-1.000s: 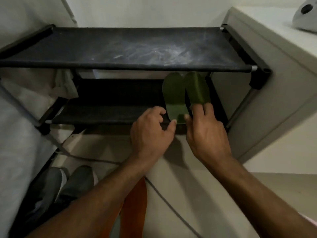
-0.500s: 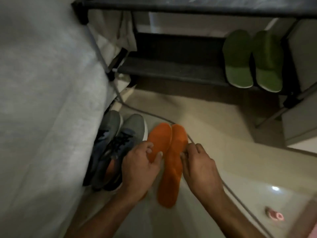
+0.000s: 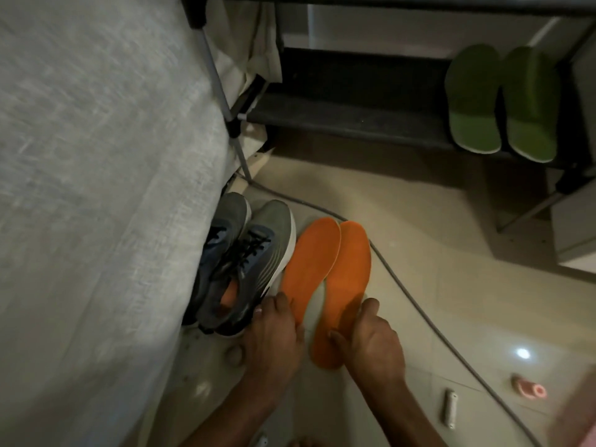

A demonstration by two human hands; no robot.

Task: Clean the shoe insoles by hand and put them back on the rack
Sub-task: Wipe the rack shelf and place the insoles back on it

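Head view, dim light, some blur at the left edge.

Two orange insoles [image 3: 325, 279] lie side by side on the pale tiled floor [image 3: 435, 253], toes touching, heels spread apart toward the person. The left hand [image 3: 274, 337] covers the heel of the left-side insole, fingers curled down over it; grip looks likely, though the heel itself is hidden under the hand. The right hand [image 3: 374, 343] holds the heel end of the right-side insole, thumb on its inner edge and fingers curved along its outer edge.

Just left of the orange pair, a pair of grey sneakers [image 3: 245, 256] with black laces stands against a light fabric cover [image 3: 96, 188]; an orange lining shows inside the nearer shoe's opening.

A grey cable [image 3: 409, 301] runs across the floor, passing just beside the right-side insole.

Two green insoles [image 3: 500, 101] rest on the lower shelf of the dark shoe rack [image 3: 354, 121], at its right end, heels overhanging the front edge slightly.

A small white object [image 3: 449, 408] and a pink object [image 3: 529, 387] lie on the floor at lower right, too blurred to identify.
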